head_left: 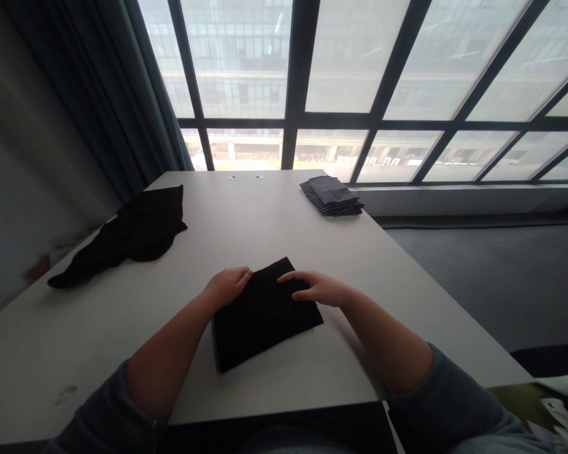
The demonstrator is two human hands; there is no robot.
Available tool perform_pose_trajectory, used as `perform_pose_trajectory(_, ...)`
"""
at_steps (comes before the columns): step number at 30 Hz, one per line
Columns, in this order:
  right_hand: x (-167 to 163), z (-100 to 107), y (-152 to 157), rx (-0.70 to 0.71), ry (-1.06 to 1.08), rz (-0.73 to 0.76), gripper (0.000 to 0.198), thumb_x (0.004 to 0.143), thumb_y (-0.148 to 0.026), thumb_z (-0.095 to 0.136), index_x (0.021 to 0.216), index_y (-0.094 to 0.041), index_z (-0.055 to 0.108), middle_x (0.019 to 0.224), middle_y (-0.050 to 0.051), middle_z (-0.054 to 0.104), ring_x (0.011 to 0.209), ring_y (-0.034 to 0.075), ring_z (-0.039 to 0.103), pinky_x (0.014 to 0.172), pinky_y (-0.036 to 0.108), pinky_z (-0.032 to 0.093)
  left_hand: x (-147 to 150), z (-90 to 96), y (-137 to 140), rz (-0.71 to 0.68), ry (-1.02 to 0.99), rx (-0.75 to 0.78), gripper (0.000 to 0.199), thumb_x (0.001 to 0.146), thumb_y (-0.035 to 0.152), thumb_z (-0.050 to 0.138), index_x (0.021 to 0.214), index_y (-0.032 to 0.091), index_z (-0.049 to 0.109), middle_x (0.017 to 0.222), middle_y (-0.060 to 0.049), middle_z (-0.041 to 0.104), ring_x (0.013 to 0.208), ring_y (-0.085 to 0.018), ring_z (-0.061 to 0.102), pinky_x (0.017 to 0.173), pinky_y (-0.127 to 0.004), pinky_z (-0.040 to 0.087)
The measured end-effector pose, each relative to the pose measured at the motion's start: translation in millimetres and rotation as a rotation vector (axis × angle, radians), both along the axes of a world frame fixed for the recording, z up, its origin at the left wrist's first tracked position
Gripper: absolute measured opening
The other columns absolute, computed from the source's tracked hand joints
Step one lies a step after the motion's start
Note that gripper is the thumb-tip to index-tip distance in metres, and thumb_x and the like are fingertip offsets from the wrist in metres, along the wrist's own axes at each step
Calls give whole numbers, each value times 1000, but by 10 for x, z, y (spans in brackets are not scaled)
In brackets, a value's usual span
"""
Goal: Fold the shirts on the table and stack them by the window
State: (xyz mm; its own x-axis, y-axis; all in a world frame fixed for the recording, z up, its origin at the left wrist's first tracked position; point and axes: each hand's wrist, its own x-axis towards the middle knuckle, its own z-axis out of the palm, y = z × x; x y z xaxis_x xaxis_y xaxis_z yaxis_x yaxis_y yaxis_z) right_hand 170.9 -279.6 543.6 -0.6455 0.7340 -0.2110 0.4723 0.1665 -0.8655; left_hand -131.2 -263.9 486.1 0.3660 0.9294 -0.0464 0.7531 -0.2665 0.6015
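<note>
A folded black garment (265, 321) is in front of me above the white table, flattened into a rough rectangle; its exact kind cannot be told. My left hand (230, 287) is closed on its upper left edge, fingers together. Over its upper right part is my right hand (315, 288), thumb and fingers apart. Its fingertips seem to rest on the dark cloth, though contact is hard to make out. A loose, crumpled black garment (137, 227) lies at the table's left side. At the far right edge sits a stack of folded grey and striped clothes (331, 195).
The white table (246, 227) reaches to large windows (246, 63) with dark frames. A dark curtain (108, 82) hangs at the left. Grey floor (478, 284) lies beyond the table's right edge. Some partly cut-off items (549, 407) are at the lower right.
</note>
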Motion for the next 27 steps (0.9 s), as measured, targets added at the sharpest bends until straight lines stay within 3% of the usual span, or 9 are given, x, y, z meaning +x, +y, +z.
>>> perform_pose_trajectory(5, 51, 262, 270, 22, -78, 169, 52, 84, -30, 79, 136, -32, 74, 133, 0, 72, 120, 25, 68, 106, 36, 54, -26, -52, 41, -45, -9, -26, 41, 101, 50, 39, 93, 26, 72, 96, -7, 77, 88, -27, 69, 77, -35, 47)
perform_pose_trajectory(9, 11, 650, 617, 12, -74, 227, 48, 72, -28, 88, 119, -29, 82, 114, -3, 78, 105, 21, 73, 97, 29, 58, -31, -79, 56, -57, 7, -26, 36, 99, 48, 44, 89, 27, 72, 90, -6, 76, 82, -26, 68, 74, -33, 46)
perform_pose_trajectory(13, -24, 1005, 981, -48, -166, 341, 48, 68, -25, 90, 115, -27, 83, 114, -1, 78, 107, 23, 74, 98, 31, 59, -55, -127, 81, 32, 72, 13, 32, 99, 44, 46, 88, 26, 71, 87, -8, 74, 82, -27, 67, 73, -34, 45)
perform_pose_trajectory(16, 13, 1180, 1270, 41, -136, 207, 44, 65, -19, 92, 109, -23, 84, 108, 2, 78, 103, 24, 75, 94, 34, 61, -94, -170, 115, 104, 113, 29, 33, 100, 43, 45, 89, 26, 70, 87, -8, 74, 82, -27, 68, 72, -34, 44)
perform_pose_trajectory(20, 92, 1471, 1758, 188, -87, -77, 33, 74, -20, 88, 107, -22, 83, 107, 3, 77, 102, 24, 75, 89, 37, 64, -122, -197, 141, 169, 143, 34, 30, 100, 43, 46, 94, 25, 69, 90, -9, 75, 82, -27, 69, 70, -33, 43)
perform_pose_trajectory(23, 157, 1755, 2177, 206, -61, -114, 32, 79, -19, 88, 110, -23, 82, 110, 4, 76, 106, 24, 74, 92, 40, 64, -114, -193, 133, 184, 165, 37, 28, 100, 42, 46, 95, 25, 69, 91, -9, 75, 82, -27, 69, 69, -34, 42)
perform_pose_trajectory(27, 284, 1994, 2621, 264, 184, -255, 25, 92, -16, 77, 117, -19, 78, 106, 6, 74, 107, 23, 73, 90, 46, 64, -89, -174, 114, 180, 191, 41, 26, 101, 40, 47, 96, 25, 67, 92, -8, 75, 84, -27, 69, 67, -33, 39)
